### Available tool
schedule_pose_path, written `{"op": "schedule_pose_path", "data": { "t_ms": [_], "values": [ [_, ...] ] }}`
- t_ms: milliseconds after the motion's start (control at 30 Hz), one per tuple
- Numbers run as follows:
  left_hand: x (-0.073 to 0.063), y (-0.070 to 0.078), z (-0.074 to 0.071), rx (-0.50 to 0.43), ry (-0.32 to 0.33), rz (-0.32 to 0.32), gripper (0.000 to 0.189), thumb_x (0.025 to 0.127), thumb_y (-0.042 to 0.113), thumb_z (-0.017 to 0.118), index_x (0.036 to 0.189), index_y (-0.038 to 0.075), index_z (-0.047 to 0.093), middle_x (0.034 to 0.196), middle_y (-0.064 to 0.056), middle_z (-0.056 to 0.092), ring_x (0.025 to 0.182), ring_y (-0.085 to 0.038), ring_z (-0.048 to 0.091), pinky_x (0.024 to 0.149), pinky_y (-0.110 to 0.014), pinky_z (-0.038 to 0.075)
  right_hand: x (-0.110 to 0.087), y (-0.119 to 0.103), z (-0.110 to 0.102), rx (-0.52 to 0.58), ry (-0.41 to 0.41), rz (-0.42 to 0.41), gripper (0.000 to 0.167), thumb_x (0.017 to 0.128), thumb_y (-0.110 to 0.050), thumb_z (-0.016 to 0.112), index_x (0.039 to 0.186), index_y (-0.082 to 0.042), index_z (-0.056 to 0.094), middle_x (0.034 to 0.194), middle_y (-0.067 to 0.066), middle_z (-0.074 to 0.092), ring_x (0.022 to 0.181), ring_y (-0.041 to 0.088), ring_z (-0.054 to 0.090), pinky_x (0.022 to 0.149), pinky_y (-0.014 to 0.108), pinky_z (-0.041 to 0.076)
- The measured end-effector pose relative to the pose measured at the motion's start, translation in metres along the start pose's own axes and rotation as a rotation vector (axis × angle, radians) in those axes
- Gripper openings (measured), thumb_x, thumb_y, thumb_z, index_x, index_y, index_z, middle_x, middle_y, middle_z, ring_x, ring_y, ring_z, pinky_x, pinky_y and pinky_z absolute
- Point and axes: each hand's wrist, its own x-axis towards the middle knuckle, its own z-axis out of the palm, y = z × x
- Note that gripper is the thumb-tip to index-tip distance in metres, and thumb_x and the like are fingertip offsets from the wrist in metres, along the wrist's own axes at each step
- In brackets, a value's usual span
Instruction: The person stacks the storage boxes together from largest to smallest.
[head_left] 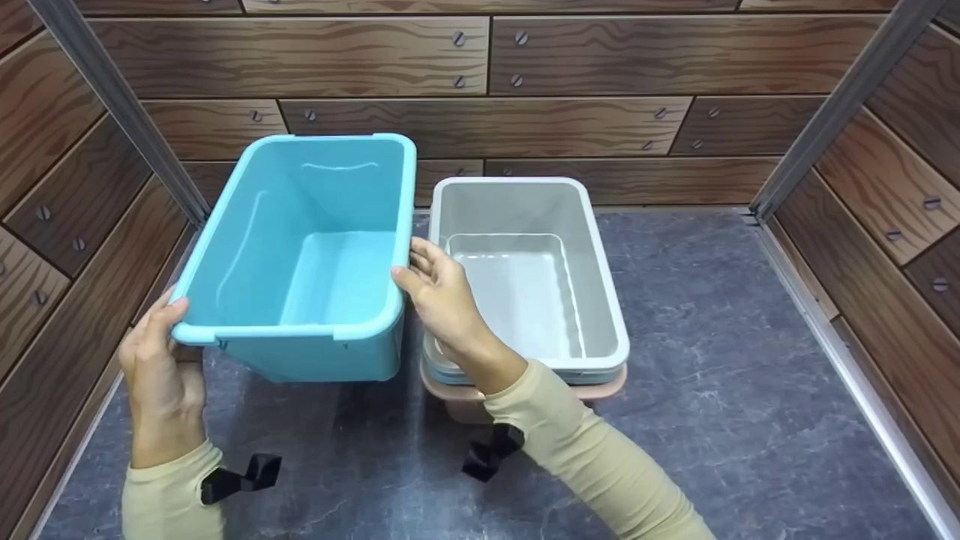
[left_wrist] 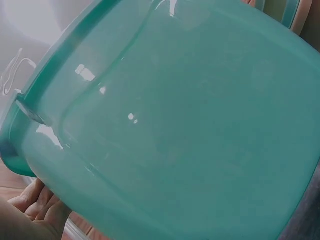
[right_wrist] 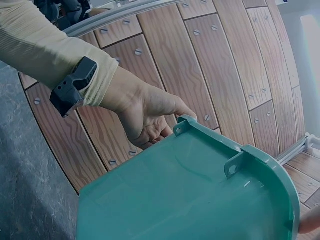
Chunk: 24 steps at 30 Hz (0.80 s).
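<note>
A turquoise plastic storage bin (head_left: 345, 285), with nothing inside, is held up at the left in the head view, tilted so its opening faces the camera. My left hand (head_left: 161, 367) grips its rim at the near left corner, thumb over the edge. On the bin's right side my right hand (head_left: 442, 296) pinches the rim, thumb on top and fingers beneath. The left wrist view is mostly filled by the bin's outer wall (left_wrist: 190, 120), with the left hand (left_wrist: 40, 212) at its lower left. From the right wrist, the right hand (right_wrist: 150, 112) shows at the rim beside small tabs.
Right of the turquoise bin stands a nested stack: a grey bin (head_left: 607, 285) on top, with light blue and pink rims (head_left: 600, 390) below. The stack rests on a dark marbled floor (head_left: 720, 360). Wood-patterned walls (head_left: 585, 124) with metal edge strips enclose the space.
</note>
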Motion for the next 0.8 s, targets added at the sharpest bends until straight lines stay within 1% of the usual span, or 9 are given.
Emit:
{"op": "schedule_pose_path", "data": {
  "t_ms": [100, 267, 567, 733, 800],
  "values": [
    [-0.0011, 0.0009, 0.0011, -0.003, 0.002, 0.0, 0.018, 0.084, -0.003, 0.061, 0.098, -0.001, 0.073, 0.092, -0.012, 0.075, 0.081, -0.017, 0.072, 0.074, -0.024, 0.059, 0.0, -0.0006, -0.0002, 0.001, -0.001, 0.005, 0.052, 0.096, 0.003, 0.043, 0.144, 0.013, 0.027, 0.148, 0.03, 0.038, 0.139, 0.037, 0.042, 0.114, 0.042, 0.04],
    [-0.0029, 0.0029, 0.0028, 0.021, 0.007, 0.002, 0.019, 0.084, 0.0, 0.063, 0.101, -0.001, 0.072, 0.095, -0.011, 0.075, 0.084, -0.017, 0.072, 0.075, -0.024, 0.059, -0.0012, -0.0026, -0.0001, -0.006, -0.006, 0.002, 0.053, 0.096, 0.002, 0.043, 0.145, 0.013, 0.026, 0.149, 0.03, 0.037, 0.14, 0.037, 0.04, 0.115, 0.042, 0.039],
    [-0.0037, 0.006, 0.0049, 0.021, -0.003, -0.001, 0.02, 0.085, 0.0, 0.063, 0.103, -0.001, 0.071, 0.095, -0.011, 0.075, 0.085, -0.017, 0.072, 0.076, -0.024, 0.059, -0.0038, -0.0071, -0.0006, -0.026, -0.009, -0.006, 0.052, 0.096, 0.001, 0.044, 0.144, 0.014, 0.026, 0.149, 0.031, 0.036, 0.14, 0.038, 0.04, 0.115, 0.043, 0.038],
    [-0.0045, 0.0076, 0.0068, 0.024, -0.021, 0.004, 0.02, 0.086, 0.001, 0.062, 0.103, -0.002, 0.071, 0.095, -0.012, 0.075, 0.085, -0.017, 0.071, 0.078, -0.025, 0.058, -0.0031, -0.008, -0.0034, -0.025, -0.031, -0.021, 0.05, 0.097, 0.001, 0.043, 0.143, 0.013, 0.029, 0.146, 0.029, 0.041, 0.136, 0.036, 0.046, 0.114, 0.043, 0.041],
    [-0.0057, 0.008, 0.0078, 0.027, -0.029, 0.016, 0.02, 0.086, 0.001, 0.062, 0.103, -0.004, 0.071, 0.094, -0.012, 0.075, 0.084, -0.018, 0.071, 0.078, -0.025, 0.058, -0.0029, -0.0087, -0.0042, -0.022, -0.034, -0.018, 0.05, 0.096, 0.001, 0.043, 0.143, 0.013, 0.029, 0.145, 0.029, 0.042, 0.135, 0.036, 0.048, 0.113, 0.042, 0.042]
  ]
}}
